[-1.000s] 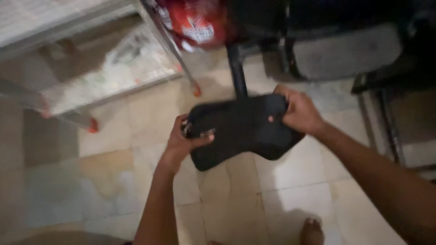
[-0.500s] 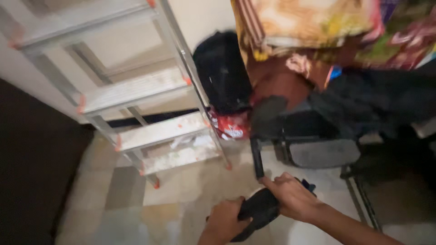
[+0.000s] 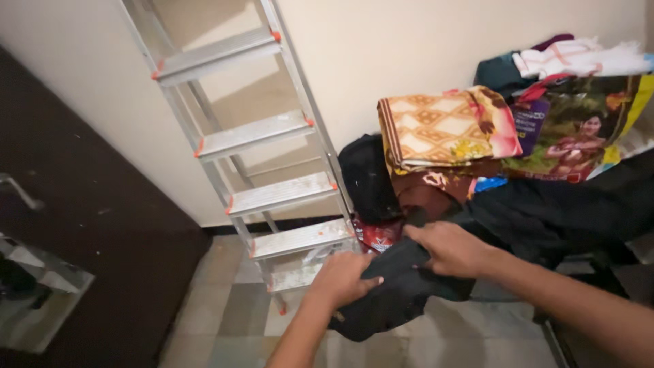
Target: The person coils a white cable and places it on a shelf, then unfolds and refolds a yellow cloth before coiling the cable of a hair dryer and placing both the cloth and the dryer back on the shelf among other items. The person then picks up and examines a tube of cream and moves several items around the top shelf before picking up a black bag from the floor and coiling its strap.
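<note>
A cream wall (image 3: 422,48) closes off this corner, with a tiled floor (image 3: 225,320) below and a dark door (image 3: 82,225) filling the nine o'clock side. From my feed, an aluminium stepladder (image 3: 272,191) with orange end caps leans up from the centre toward eleven o'clock. At two o'clock a heap of folded patterned cloths (image 3: 443,126) and a printed bag (image 3: 579,129) sits on dark garments (image 3: 565,204), apparently stacked on a seat whose frame I can barely make out. Low at six o'clock, both hands grip a black fabric pouch (image 3: 395,293). The left hand (image 3: 340,279) is closed around its near edge, thumb on top, seemingly to steady it from below. The right hand (image 3: 446,249) is clenched over the upper end, fingers curled into the cloth, probably bunching it so the soft thing does not sag. The pouch hangs between them, just in front of the pile and clear of the floor.
</note>
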